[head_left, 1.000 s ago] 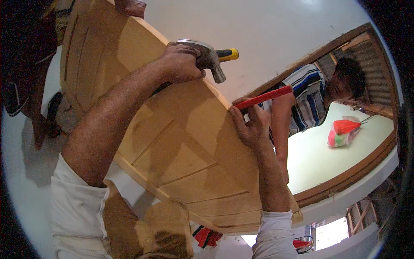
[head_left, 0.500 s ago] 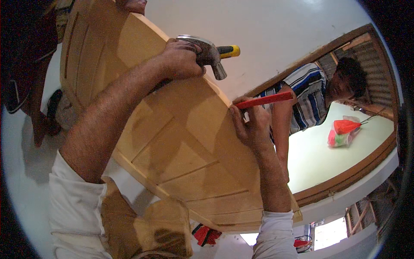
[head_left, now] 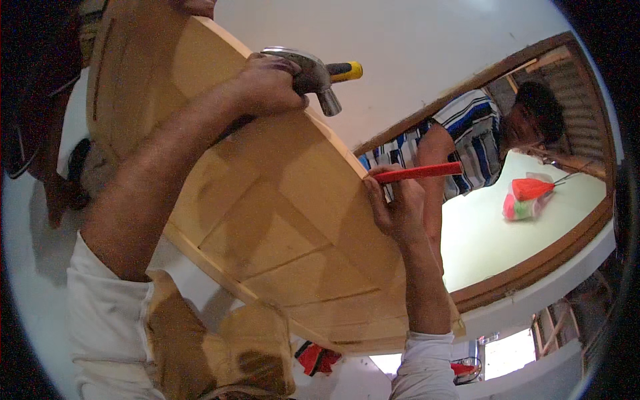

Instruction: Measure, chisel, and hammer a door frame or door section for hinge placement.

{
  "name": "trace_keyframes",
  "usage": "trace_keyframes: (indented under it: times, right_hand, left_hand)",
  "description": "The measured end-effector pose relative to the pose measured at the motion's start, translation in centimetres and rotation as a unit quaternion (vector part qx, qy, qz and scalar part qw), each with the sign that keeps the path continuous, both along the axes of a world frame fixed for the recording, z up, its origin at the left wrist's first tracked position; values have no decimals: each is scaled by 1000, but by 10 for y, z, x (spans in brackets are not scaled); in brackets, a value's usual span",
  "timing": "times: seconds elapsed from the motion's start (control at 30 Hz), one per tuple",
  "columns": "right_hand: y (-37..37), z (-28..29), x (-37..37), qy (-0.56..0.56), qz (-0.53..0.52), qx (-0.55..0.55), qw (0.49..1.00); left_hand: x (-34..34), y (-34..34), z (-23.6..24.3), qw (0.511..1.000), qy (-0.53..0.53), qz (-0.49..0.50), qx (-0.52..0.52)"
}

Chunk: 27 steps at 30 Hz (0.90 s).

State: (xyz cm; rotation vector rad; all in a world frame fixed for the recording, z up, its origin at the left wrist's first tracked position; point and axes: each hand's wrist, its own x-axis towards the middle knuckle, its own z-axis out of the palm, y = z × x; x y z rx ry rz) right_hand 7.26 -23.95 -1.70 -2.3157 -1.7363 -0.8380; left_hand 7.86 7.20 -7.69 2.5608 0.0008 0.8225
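Observation:
My left hand (head_left: 270, 87) grips a steel claw hammer (head_left: 317, 83) at the wooden panel's upper edge; a yellow-and-black handle (head_left: 345, 71) shows behind the hammer head. The pale wooden panel (head_left: 260, 247), with grooved rectangles, slants across the view below my hands. My right hand (head_left: 397, 203) holds a flat red stick, like a carpenter's pencil (head_left: 427, 169), with one end at the panel's edge, right of and lower than the hammer.
A person in a striped shirt (head_left: 467, 123) leans through the framed wall opening (head_left: 533, 277) at right, beside a red-and-green bagged item (head_left: 530, 197). Another person's leg (head_left: 50, 180) is at left, and someone's hand (head_left: 197, 7) at the panel's top. Red cloth (head_left: 317, 357) lies below.
The hammer and my left hand have shifted slightly up and left in view. My right hand and the red stick are a little lower and farther right, the stick lying flatter.

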Motion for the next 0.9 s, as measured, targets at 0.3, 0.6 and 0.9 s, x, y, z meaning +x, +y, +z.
trace_keyframes:
  times: [0.3,0.6,0.9]
  right_hand:
    - [-25,-1,-4,1,-3,8,1000]
    - [-28,-4,-5,56,1,60,997]
    - [-8,2,-3,118,29,102,987]
  left_hand:
    - [-22,-1,10,999,10,-13,-32]
    - [-25,-4,17,999,22,-26,-37]
    - [-27,-7,23,998,51,8,-19]
